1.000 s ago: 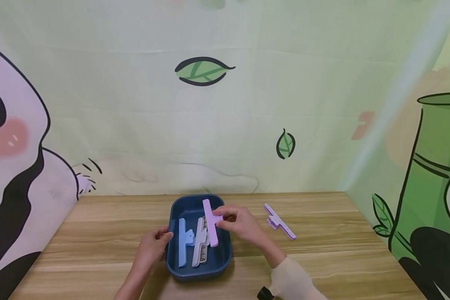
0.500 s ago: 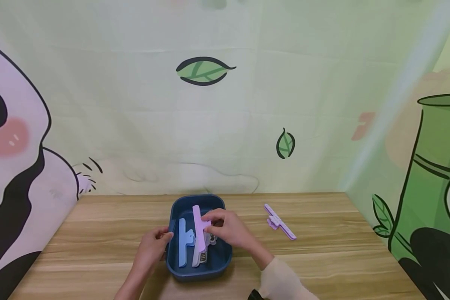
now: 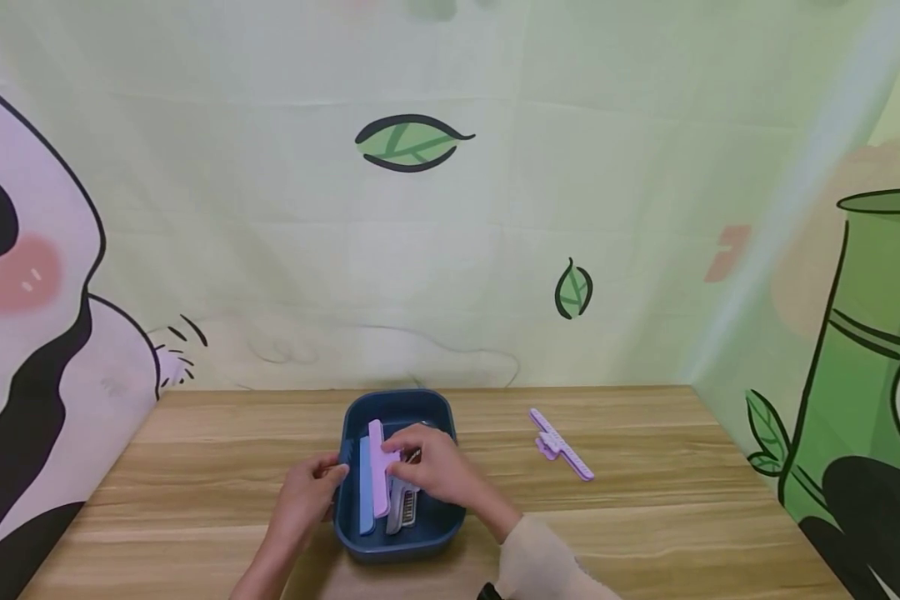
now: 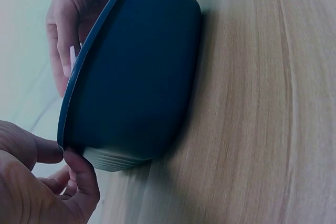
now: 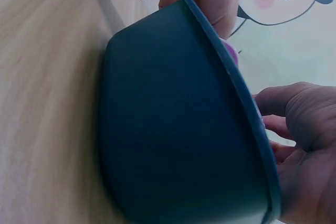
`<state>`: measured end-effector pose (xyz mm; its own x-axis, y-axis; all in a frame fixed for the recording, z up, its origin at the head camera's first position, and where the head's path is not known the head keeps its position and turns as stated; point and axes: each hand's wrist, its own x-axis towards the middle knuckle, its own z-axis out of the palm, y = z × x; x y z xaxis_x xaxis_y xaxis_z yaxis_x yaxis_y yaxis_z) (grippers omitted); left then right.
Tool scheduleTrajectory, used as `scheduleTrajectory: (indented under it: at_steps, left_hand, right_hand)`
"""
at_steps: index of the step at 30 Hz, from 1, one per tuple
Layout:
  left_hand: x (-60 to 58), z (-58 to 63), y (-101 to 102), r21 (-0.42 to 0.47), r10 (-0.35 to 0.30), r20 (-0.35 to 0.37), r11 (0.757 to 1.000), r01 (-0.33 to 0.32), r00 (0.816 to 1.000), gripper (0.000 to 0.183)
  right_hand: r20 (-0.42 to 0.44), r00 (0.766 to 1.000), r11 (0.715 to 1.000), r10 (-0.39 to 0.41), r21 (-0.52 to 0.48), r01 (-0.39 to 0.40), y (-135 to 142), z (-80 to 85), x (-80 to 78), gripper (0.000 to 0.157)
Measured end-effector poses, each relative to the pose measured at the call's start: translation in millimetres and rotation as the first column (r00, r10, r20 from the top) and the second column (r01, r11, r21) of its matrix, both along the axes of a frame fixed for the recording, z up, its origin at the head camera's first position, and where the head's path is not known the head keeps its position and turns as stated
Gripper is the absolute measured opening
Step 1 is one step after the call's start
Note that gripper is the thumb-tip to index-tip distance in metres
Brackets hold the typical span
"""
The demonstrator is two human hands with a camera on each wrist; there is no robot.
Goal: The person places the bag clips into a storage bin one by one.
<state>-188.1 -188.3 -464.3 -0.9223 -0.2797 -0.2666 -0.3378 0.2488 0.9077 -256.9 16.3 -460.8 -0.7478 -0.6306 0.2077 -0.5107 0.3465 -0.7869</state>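
Note:
My right hand [image 3: 435, 467] pinches a purple clip [image 3: 378, 471] by its grip tab, inside a dark blue basin [image 3: 399, 550]. Under and beside that clip lie a blue clip [image 3: 366, 492] and a whitish clip [image 3: 396, 510], with a patterned clip [image 3: 410, 508] at their right. With thumb and fingers my left hand [image 3: 305, 493] holds the basin's left rim. In the left wrist view that hand [image 4: 47, 182] pinches the rim at a corner. The basin wall [image 5: 178, 119] hides the clips' lower parts in the right wrist view.
Another purple clip [image 3: 561, 444] lies on the wooden table [image 3: 607, 517], right of the basin. Behind the table hangs a printed backdrop [image 3: 285, 208] with leaves and a panda. The basin's raised rim surrounds the clips.
My right hand has carried the purple clip leftward and lower, from above the right part of the basin to over the blue clip. The left hand stays on the rim.

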Motion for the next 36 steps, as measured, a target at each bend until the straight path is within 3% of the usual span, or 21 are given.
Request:
scheduleTrajectory:
  at_steps: [5,12,19,36]
  left_hand:
    - [0.0,-0.5,-0.9,0.011,-0.004,-0.009,1.0,0.004,1.0,0.041]
    - [1.6,-1.3,1.0,0.046,-0.014,-0.075,0.999,0.018,0.997,0.039]
    - [1.8,-1.4,1.1,0.045,-0.004,-0.069,0.999,0.007,0.998,0.04]
    - [0.8,-1.9,1.4,0.029,-0.005,-0.032,1.0,0.005,0.999,0.041]
  right_hand:
    - [0.006,1.0,1.0,-0.005,0.007,0.005,-7.6,-2.9,2.0,0.028]
    - [-0.022,0.999,0.996,-0.037,0.074,0.039,-14.1,-1.2,6.2,0.028]
    - [-0.038,0.998,0.994,-0.053,0.092,0.057,-10.3,1.5,6.5,0.025]
    - [-0.044,0.993,0.99,-0.11,-0.089,0.105,15.6,12.1,10.0,0.021]
